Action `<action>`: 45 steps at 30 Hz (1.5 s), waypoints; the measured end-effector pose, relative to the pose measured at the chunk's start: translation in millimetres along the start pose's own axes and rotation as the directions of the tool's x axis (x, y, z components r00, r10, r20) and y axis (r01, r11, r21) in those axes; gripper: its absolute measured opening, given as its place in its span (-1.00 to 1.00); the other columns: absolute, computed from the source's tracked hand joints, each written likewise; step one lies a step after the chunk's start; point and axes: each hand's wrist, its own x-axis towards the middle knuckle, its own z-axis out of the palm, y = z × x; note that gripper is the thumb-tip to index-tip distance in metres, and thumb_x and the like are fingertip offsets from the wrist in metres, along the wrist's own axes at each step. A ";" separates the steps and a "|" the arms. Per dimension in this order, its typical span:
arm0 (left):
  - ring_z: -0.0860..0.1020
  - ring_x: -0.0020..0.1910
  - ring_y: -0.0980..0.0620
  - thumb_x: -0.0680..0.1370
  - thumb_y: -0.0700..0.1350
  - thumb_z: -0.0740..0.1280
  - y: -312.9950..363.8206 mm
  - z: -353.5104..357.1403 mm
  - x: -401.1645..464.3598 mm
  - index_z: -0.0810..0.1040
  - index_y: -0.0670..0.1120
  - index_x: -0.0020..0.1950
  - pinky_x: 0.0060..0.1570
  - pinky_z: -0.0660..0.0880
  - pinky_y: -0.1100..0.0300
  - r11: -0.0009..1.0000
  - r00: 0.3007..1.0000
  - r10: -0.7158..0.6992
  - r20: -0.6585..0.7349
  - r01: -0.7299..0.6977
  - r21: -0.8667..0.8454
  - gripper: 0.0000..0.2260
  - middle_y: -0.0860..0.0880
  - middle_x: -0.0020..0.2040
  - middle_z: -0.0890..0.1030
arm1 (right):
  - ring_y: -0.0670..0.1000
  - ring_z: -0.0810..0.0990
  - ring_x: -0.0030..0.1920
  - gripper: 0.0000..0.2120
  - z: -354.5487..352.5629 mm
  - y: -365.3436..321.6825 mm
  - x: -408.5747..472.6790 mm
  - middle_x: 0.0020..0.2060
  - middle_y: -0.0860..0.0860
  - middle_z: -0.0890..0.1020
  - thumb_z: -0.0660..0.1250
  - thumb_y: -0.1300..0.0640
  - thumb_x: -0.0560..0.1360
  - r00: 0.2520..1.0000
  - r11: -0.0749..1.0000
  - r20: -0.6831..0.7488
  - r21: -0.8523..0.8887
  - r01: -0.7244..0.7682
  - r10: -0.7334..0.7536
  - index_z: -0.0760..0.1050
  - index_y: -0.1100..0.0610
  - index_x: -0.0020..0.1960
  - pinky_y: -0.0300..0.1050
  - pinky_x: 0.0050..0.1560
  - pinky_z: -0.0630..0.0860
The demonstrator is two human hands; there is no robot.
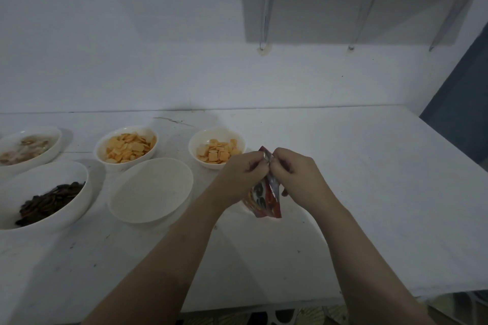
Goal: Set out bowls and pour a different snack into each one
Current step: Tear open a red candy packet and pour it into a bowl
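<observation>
So both hands are working on the top of a red snack packet [266, 200], which is hanging upright just above the white table [369, 192], right of the bowls. The left hand [244, 169] is pinching one side of the sealed top edge and the right hand [293, 166] is pinching the other, fingers curled tight with the knuckles nearly touching. Looks like the tearing-open step to me.

Four bowls are already sitting full: a pale snack in the far-left bowl [56, 140], a dark snack in the near-left bowl [79, 200], orange chips in the far-middle bowl [101, 153], and square orange crackers in the bowl just past the hands [195, 141]. The empty bowl [150, 190] is waiting just left of the left forearm, so that's where I'm guessing this packet is going.

Tips for doing this bit well: keep the pinches close together right at the seam so the tear starts cleanly, and pull apart gently rather than yanking, or the foil splits down the side and stuff flies everywhere. I'd also be holding it over the empty bowl while opening, so any spill lands in there. Watch the forearm near that bowl's rim too.
</observation>
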 end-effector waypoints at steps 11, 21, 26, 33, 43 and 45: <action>0.30 -0.40 0.07 0.45 -0.10 0.17 5.9 -3.4 -0.9 0.34 -0.05 -0.39 -0.30 0.25 0.13 0.995 0.999 0.015 0.050 -0.010 -0.094 -0.80 0.12 -0.46 0.35 | -0.04 0.40 -0.39 -0.76 -2.7 -2.0 2.5 -0.31 0.22 0.53 0.20 0.15 0.59 1.000 1.000 0.011 -0.010 0.021 -0.021 0.40 0.26 -0.20 -0.05 -0.37 0.44; 0.28 -0.36 0.01 0.43 -0.10 0.17 7.4 -14.1 -1.8 0.29 -0.18 -0.38 -0.27 0.23 0.09 0.996 0.998 -0.055 0.034 0.057 -0.068 -0.77 -0.11 -0.40 0.32 | 0.16 0.61 -0.24 -0.75 3.1 -11.3 -1.8 -0.29 0.09 0.61 0.18 0.03 0.55 0.982 0.954 0.143 -0.287 -0.080 0.125 0.45 0.19 -0.16 0.13 -0.19 0.62; 0.35 -0.36 0.03 0.53 -0.19 0.21 7.1 -21.2 -2.8 0.31 -0.03 -0.45 -0.24 0.31 0.11 0.993 0.993 -0.117 -0.016 0.116 -0.016 -0.67 -0.01 -0.44 0.38 | 0.01 0.55 -0.41 -0.75 -8.9 -14.7 -1.6 -0.41 0.04 0.55 0.18 0.14 0.55 0.980 0.924 -0.040 -0.328 -0.195 0.193 0.44 0.23 -0.25 -0.10 -0.38 0.44; 0.30 -0.40 0.07 0.53 -0.05 0.30 30.9 -10.8 -2.2 0.28 -0.07 -0.34 -0.36 0.22 0.21 0.948 0.985 -0.165 -0.053 0.173 0.266 -0.69 0.03 -0.39 0.35 | 0.09 0.55 -0.33 -0.73 -5.8 -19.0 -3.7 -0.38 0.07 0.55 0.14 0.15 0.56 0.974 0.942 -0.191 -0.289 -0.171 0.118 0.36 0.19 -0.30 -0.08 -0.36 0.40; 0.44 -0.23 0.06 0.53 -0.01 0.31 24.9 -31.0 -27.4 0.46 -0.06 -0.29 -0.11 0.40 0.20 0.932 0.981 -0.188 -0.054 0.160 -0.326 -0.77 0.03 -0.30 0.48 | 0.11 0.39 -0.34 -0.79 -5.9 -37.5 -17.2 -0.38 0.12 0.47 0.11 0.22 0.57 0.939 0.998 -0.344 -0.047 -0.045 0.026 0.33 0.28 -0.22 0.10 -0.28 0.48; 0.49 -0.17 0.05 0.61 0.07 0.22 11.7 -39.1 -30.5 0.50 -0.07 -0.22 -0.01 0.46 0.12 0.869 0.957 -0.257 -0.135 0.168 -0.465 -0.70 0.01 -0.23 0.54 | 0.04 0.38 -0.35 -0.79 -3.6 -51.7 -17.0 -0.38 0.08 0.46 0.12 0.21 0.59 0.938 1.000 -0.345 -0.001 0.014 -0.013 0.35 0.25 -0.20 0.20 -0.23 0.58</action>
